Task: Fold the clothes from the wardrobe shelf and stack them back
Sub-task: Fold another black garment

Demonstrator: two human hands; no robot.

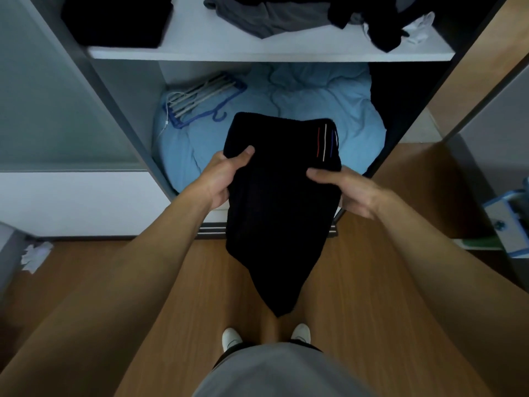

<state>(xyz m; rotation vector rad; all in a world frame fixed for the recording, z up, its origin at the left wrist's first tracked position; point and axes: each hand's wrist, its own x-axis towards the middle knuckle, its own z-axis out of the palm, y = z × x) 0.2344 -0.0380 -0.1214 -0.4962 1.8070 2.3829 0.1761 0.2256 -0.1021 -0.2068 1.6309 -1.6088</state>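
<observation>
Head view: both hands, the left hand (226, 174) and the right hand (345, 189), grip a black striped garment (279, 202) by its sides before the white wardrobe shelf (269, 51).

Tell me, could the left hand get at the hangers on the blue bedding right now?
Probably yes for the path: nothing lies between the left hand and the hangers, and that compartment stands open. But the hand grips the black garment.

Single head view, wide-angle, facing forward-down; wardrobe shelf (269, 53) close ahead.
</observation>
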